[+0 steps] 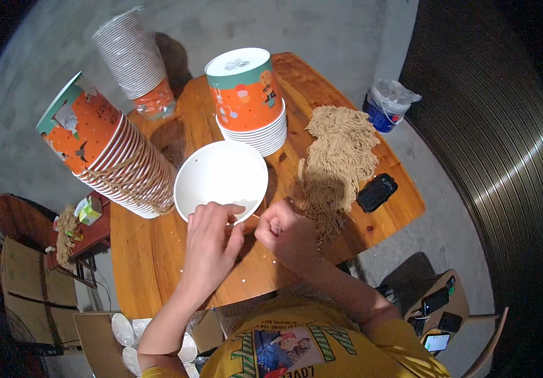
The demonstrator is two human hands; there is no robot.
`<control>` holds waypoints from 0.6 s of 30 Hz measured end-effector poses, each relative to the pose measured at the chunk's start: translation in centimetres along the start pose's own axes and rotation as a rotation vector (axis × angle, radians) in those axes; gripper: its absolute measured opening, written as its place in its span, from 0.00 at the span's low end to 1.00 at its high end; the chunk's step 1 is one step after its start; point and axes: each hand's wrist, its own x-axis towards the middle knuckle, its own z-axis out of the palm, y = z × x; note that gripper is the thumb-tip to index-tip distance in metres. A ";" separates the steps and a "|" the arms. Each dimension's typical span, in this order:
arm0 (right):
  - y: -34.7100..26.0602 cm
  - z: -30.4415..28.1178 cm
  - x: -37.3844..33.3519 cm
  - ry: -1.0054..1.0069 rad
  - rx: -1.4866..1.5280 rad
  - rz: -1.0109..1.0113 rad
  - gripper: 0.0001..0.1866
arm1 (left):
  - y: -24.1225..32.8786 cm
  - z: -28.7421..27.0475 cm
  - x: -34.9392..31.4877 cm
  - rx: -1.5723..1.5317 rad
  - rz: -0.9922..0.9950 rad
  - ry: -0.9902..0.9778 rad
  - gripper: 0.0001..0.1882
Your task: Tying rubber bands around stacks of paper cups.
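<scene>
A white-lined paper bucket stands in front of me with its open mouth tilted toward me. My left hand grips its near rim, fingers over the inside and thumb outside. Just right of that rim, my right hand is curled closed around a thin, light cord whose short end shows toward the bucket; the rest is hidden in the fist. Beyond my right hand lies a heap of tan cords. At left, tan cords hang across a leaning stack of orange and green buckets.
Behind the bucket stands an upside-down bucket stack; a plastic-wrapped stack is at the back left. A small black tray sits near the right edge of the wooden table. A lined bin and a chair with phones are off to the right.
</scene>
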 end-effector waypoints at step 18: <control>0.1 -0.1 0.9 -0.051 -0.120 -0.040 0.08 | -2.2 -1.9 5.4 -0.358 -0.237 -0.687 0.09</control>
